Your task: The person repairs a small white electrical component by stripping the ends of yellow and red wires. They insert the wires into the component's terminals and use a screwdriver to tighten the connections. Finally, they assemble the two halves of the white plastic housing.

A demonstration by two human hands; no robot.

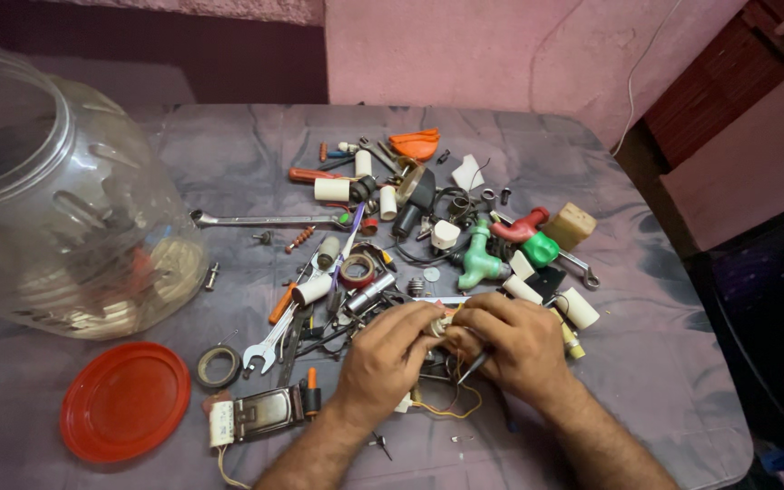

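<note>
Both my hands meet over the front middle of the table. My left hand (390, 356) pinches a small pale part (439, 327) between thumb and fingers. My right hand (512, 343) closes around the same part from the other side and also holds a thin dark tool (475, 367) pointing down. Yellow wires (451, 406) trail from the part onto the cloth under my hands. What the part is cannot be made out, as my fingers cover most of it.
A heap of tools and fittings lies beyond my hands: spanners (256, 220), screwdrivers, tape rolls (357, 270), green (480, 259) and red (521, 227) tap fittings. A big clear plastic jar (56, 209) lies at left, its red lid (124, 400) in front. A metal box part (263, 414) sits near my left wrist.
</note>
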